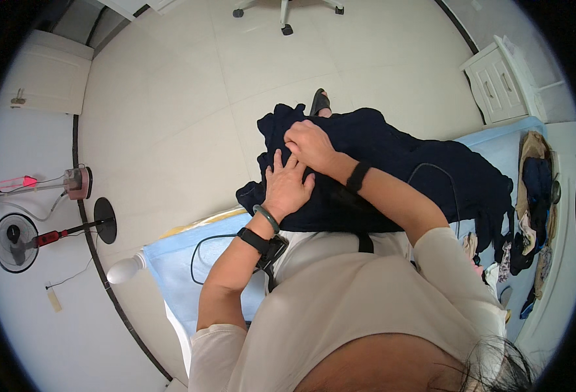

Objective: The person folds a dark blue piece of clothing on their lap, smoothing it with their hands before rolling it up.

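A large dark navy cloth garment [386,147] is spread across my lap, its ruffled end to the left and loose strips hanging at the right. My left hand [288,188] rests palm down on it with the fingers apart. Just beyond, my right hand [310,144] is curled above the fabric, close to the left fingertips. Whether a bit of cloth or a thread is pinched in those fingers cannot be made out. A black cable [437,169] loops over the garment near my right forearm.
I sit on a bed with a light blue sheet [170,264]. Several clothes [535,191] lie along the bed's right end. A white nightstand [496,83] stands at the far right, a fan [16,242] at the left wall. Chair casters [287,30] show ahead; a dark slipper [320,102] is on my foot.
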Motion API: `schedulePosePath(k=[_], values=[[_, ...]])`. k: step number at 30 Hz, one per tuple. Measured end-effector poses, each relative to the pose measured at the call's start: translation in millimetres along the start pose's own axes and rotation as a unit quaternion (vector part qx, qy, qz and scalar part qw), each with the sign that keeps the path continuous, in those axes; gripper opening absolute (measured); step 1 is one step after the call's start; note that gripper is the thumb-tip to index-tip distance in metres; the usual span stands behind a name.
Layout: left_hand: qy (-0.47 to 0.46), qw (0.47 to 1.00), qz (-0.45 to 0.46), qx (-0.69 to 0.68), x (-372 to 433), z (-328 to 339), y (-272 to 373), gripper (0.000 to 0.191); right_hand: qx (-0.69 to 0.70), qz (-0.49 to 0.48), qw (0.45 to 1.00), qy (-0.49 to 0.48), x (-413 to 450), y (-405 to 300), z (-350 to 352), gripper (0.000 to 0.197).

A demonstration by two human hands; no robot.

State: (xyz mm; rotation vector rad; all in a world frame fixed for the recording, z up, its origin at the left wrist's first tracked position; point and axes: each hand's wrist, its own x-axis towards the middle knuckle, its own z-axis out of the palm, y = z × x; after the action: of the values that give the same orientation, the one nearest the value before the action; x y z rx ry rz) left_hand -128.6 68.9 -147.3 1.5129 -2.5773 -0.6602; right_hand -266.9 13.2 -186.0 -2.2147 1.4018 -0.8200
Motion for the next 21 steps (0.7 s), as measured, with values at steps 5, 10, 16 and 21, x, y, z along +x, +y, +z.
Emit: schedulePosePath(k=[5, 10, 16, 21], values=[[0.039, 0.999, 0.010, -0.011, -4.2, 5.4, -6.6, 0.048, 0.062, 0.193, 0.978, 0.049, -22.7, -6.3, -9.1, 0.014], [0.180, 0.952, 0.004, -0.246, 5.3, 14.6, -28.2, 0.025, 0.064, 0.248, 0.967, -0.003, -22.3, -12.0, -12.7, 0.028], [0.149, 0.953, -0.140, -0.225, 19.0, 26.4, -73.7, 0.025, 0.033, 0.205, 0.978, -0.010, -23.0, -7.7, -2.6, 0.029], [0.135, 0.931, -0.061, -0.334, 21.3, 31.3, -83.3, 0.032, 0.123, 0.235, 0.962, -0.064, -18.2, -4.1, -11.7, 0.027]])
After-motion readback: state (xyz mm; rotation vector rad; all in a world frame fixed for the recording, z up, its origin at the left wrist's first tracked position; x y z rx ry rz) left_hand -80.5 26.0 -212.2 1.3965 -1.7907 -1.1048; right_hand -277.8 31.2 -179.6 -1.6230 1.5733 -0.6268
